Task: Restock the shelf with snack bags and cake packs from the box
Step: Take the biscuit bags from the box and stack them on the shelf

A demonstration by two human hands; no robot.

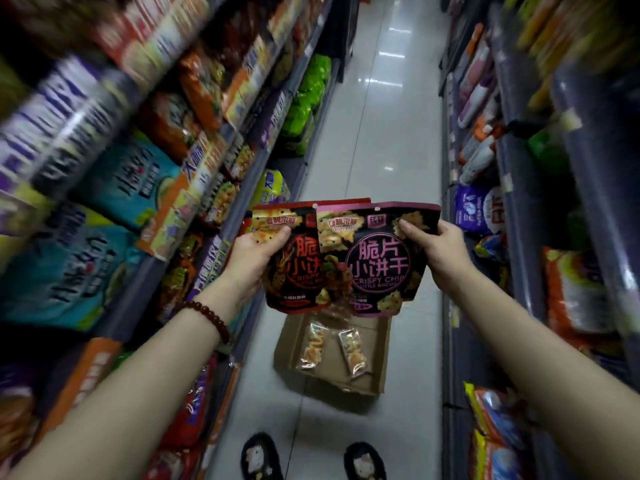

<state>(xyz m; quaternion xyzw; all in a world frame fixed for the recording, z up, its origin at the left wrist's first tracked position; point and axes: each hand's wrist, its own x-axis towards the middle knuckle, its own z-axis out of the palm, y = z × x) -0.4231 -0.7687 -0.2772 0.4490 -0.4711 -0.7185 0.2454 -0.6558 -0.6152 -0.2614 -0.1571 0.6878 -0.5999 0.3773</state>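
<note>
Narrow shop aisle, tiled floor (388, 140), stocked shelves on both sides. Red snack bag (294, 268) gripped in left hand (254, 254), pink snack bag (381, 261) in right hand (440, 251), overlapping, above the box (294, 344) holding two cake packs (313, 346). Separate bags before shelving; place one flavour per facing on left shelf (221, 237), label outward. Both forearms extended forward, thumbs on the bag fronts.

A glossy pale tiled floor (381, 140) runs down the aisle and reflects the ceiling lights. Two dark slippers (259, 457) with small printed faces stand on it at the bottom. A dark red bead bracelet (207, 315) circles one wrist.
</note>
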